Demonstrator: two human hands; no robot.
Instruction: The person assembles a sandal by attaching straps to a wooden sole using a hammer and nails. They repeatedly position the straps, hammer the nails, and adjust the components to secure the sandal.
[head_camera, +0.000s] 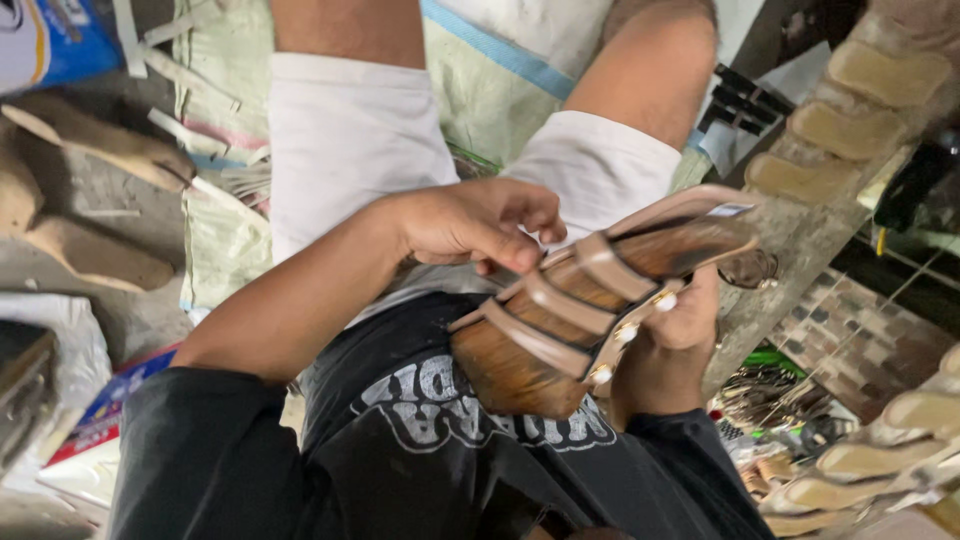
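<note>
At the far left, flat tan wooden sole blanks lay on the grey floor, beside a pale green woven sack spread under your legs. Your left hand reached in over your white shorts, its fingers curled together and the tips pinching the edge of one beige strap on the brown wood-grain sandal with beige straps and small pearl studs. That sandal sat above your lap, tilted, toe end up to the right. Your right hand gripped it from beneath, fingers wrapped round the sole's far edge, thumb hidden. Further right, rows of tan sandal soles stood stacked on a rack, well apart from your hands
</note>
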